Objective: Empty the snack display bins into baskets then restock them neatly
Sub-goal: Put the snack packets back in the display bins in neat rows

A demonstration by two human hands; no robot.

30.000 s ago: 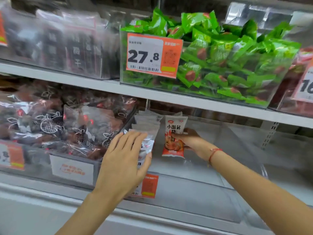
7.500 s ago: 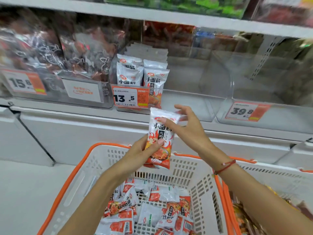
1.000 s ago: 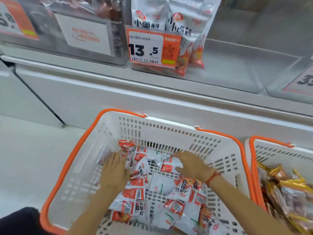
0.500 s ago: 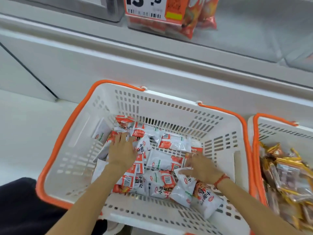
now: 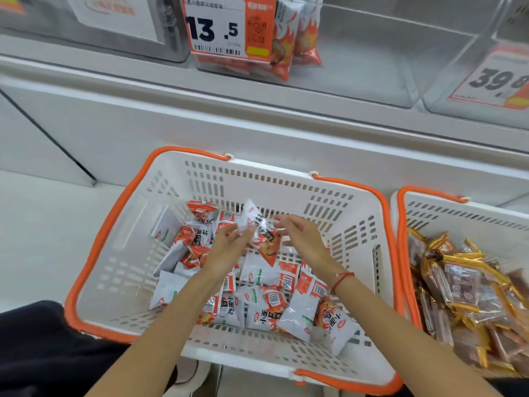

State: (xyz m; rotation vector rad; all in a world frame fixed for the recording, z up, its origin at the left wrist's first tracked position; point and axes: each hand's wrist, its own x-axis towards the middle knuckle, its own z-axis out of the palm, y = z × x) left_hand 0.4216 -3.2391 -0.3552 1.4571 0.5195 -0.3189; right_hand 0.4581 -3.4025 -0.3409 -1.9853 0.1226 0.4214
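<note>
Shelf bin above holds few packets; below it, over the white basket, my left hand pinches one snack packet, my right hand open beside it — I'll square it upright, label forward, before lifting

Perforated matt plastic basket; glossy foil snack packets.

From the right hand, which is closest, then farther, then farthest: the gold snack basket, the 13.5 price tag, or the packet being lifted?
1. Lifted packet, just left of the right hand, above the white basket.
2. Gold snack basket, off to the right.
3. 13.5 price tag, up on the shelf bin.
</note>
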